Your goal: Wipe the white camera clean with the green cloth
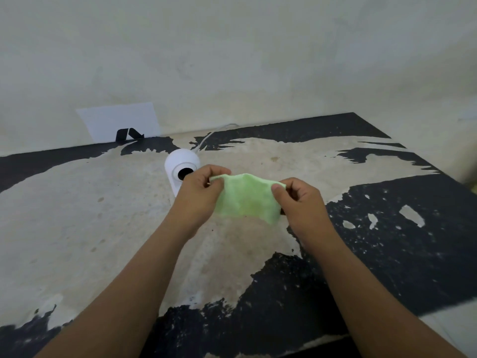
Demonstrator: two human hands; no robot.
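1. On a worn table (pixel 77 223), black coating peeled, against a pale wall (pixel 232 60): white camera (pixel 180 164), upright.
2. Left hand (pixel 198 195) and right hand (pixel 302 202) pinch the green cloth (pixel 247 200), stretched between them just beside the camera.

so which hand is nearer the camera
Left. The left hand overlaps the camera in view; the right hand holds the cloth's far end, farther off.

Bare room: stained wall (pixel 232 60), peeling (black-painted) tabletop (pixel 387 241)
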